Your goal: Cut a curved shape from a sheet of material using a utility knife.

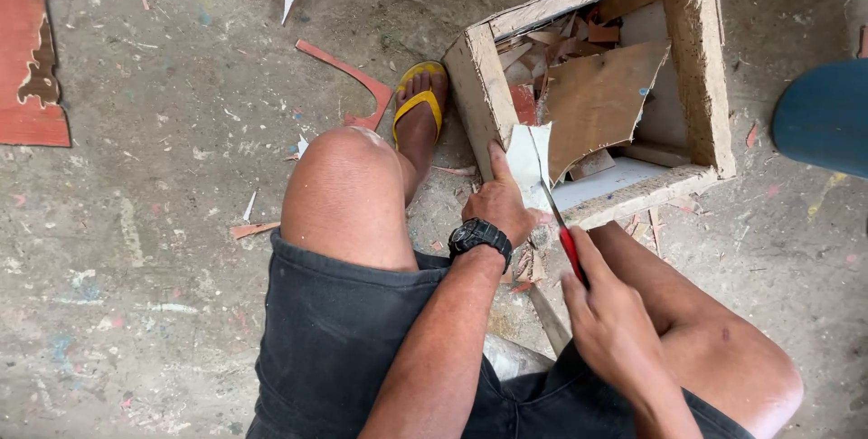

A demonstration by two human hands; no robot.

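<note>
White scrap (527, 160) pinched in left fingers (499, 168).

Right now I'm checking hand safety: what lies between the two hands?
In the head view, only the tool's thin blade spans from right hand to the pale sheet the left hand steadies.

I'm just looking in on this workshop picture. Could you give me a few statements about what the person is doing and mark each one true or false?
1. The left hand holds a small pale sheet piece against the edge of the wooden box. True.
2. The right hand grips a hammer. False: it holds a red-handled knife, blade laid on the pale piece.
3. The wooden box is empty. False: it holds brown board offcuts and smaller scraps.
4. A black wristwatch sits on the left wrist. True.
5. The foot by the box wears a blue shoe. False: it wears a yellow flip-flop.
</note>
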